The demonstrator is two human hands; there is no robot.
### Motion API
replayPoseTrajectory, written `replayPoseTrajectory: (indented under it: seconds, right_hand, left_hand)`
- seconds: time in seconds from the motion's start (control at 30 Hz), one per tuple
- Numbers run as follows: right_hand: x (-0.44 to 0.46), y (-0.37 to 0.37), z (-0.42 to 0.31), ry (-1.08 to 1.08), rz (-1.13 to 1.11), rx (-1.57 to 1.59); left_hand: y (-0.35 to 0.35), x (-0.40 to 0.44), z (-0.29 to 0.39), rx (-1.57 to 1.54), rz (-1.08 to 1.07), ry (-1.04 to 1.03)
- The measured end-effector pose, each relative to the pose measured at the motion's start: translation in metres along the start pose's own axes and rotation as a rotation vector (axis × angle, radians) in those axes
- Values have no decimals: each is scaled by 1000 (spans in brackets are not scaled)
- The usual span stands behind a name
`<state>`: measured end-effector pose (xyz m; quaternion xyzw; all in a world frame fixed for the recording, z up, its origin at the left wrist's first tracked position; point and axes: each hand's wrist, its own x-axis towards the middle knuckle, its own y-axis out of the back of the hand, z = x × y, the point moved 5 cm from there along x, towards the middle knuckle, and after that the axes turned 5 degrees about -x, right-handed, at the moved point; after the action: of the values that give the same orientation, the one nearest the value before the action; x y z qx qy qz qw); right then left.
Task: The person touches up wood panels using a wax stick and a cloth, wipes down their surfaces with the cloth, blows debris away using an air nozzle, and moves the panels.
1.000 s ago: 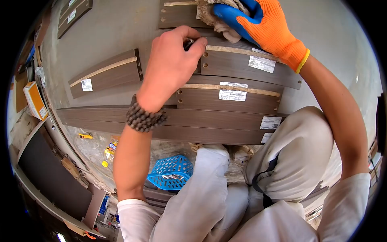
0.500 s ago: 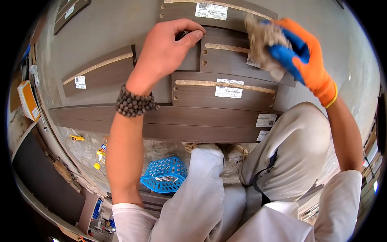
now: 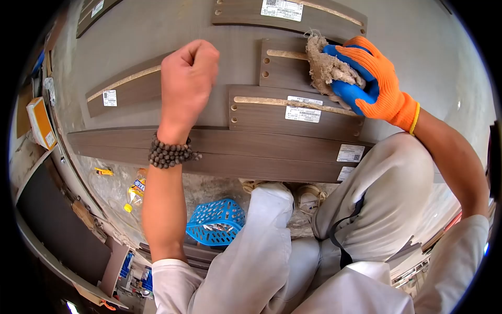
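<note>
My bare left hand (image 3: 191,81), with a beaded bracelet (image 3: 170,152) at the wrist, is closed in a fist above the right end of a curved brown panel (image 3: 130,99). Anything inside that fist is hidden. An orange and blue glove covers my right hand (image 3: 379,86), which grips a shaggy beige rag (image 3: 327,65). The rag lies against a brown panel (image 3: 282,73) with round holes and a pale groove, covering its right part. Just below is a similar panel (image 3: 256,120) with white labels (image 3: 303,114).
Another grooved panel (image 3: 240,14) lies farther up. Two long brown boards (image 3: 261,148) run along the near edge of the grey surface. On the floor are a blue basket (image 3: 212,238) holding small pieces, a bottle with a yellow cap (image 3: 137,188) and a yellow object (image 3: 103,171).
My left hand has moved left, away from the middle panel, and its fingers have curled into a fist. My right hand has brought the rag left and lower over that panel.
</note>
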<state>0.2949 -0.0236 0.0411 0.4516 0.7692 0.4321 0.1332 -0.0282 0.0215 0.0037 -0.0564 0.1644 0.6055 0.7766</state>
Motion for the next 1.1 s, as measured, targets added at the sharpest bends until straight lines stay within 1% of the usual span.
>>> replayPoseTrajectory:
  seconds: [0.03, 0.1, 0.13, 0.2, 0.23, 0.33, 0.4, 0.43, 0.5, 0.53, 0.6, 0.63, 0.7, 0.73, 0.8, 0.83, 0.9, 0.93, 1.0, 1.03, 1.1]
  right_hand:
    - [1, -1, 0, -22, 0, -10]
    - [1, -2, 1, -25, -6, 4]
    - [0, -3, 3, -28, -13, 12]
    - [-1, -2, 3, 1, -3, -14]
    - [0, 0, 3, 36, 2, -47]
    - [-3, -1, 5, 31, 8, -54]
    - [-6, -4, 9, 16, 7, -58]
    - [-7, -6, 11, 7, 5, -53]
    - [-8, -8, 13, -7, -7, -59]
    - [-7, -9, 13, 2, 8, -50]
    - [-7, -8, 12, 8, 26, -40]
    - [-8, -8, 12, 9, 7, -51]
    - [-7, -7, 11, 11, -6, -58]
    - [-7, -7, 11, -7, -30, -47]
    - [-7, -8, 12, -26, -52, -38]
    - [-7, -8, 12, -23, -45, -51]
    - [-8, -8, 13, -24, -42, -65]
    - [-7, -7, 12, -12, -34, -69]
    - [-7, -9, 11, -4, -26, -73]
    - [-7, -9, 11, 1, 5, -73]
    - [-7, -7, 12, -1, 36, -76]
  left_hand:
    - [-3, -1, 0, 4, 2, 4]
    - [-11, -1, 6, 6, 62, -83]
    - [-12, 0, 6, 11, 59, -79]
    - [-15, 6, 10, 142, 58, -116]
    - [-18, 9, 13, 142, 52, -120]
    - [-30, 19, 19, 208, 21, -167]
    - [-37, 27, 18, 232, 5, -257]
    - [-39, 29, 18, 228, 2, -261]
    - [-41, 32, 11, 193, -25, -144]
    - [-41, 33, 7, 192, -27, -145]
    - [-38, 34, -5, 26, -69, -68]
    - [-35, 34, -6, 29, -71, -68]
    - [-39, 31, -4, -360, -244, 8]
    - [-41, 27, 0, -357, -245, 8]
    - [-46, 20, 11, -226, -148, -63]
    - [-46, 20, 9, -225, -150, -63]
    - [-45, 22, 8, -108, -119, -136]
    - [-46, 23, 8, -109, -122, -133]
    - [-45, 25, 8, 27, -95, -141]
    - [-46, 27, 7, 27, -99, -139]
    - [-48, 30, 8, 206, -85, -214]
